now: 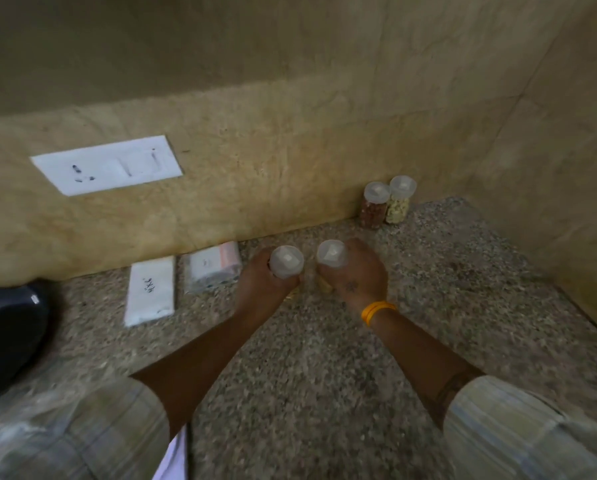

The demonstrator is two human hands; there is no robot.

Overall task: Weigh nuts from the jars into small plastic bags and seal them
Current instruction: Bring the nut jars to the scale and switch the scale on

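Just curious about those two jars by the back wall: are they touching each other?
Touching, it seems: in the head view the red-nut jar and the pale-nut jar stand side by side, lids meeting with no visible gap.

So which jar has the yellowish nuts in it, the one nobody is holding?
Look to the far right corner of the speckled counter, where the two walls meet. Two lidded jars stand there side by side. It is the right-hand jar, filled with pale yellow pieces; the left-hand jar beside it holds reddish-brown ones.
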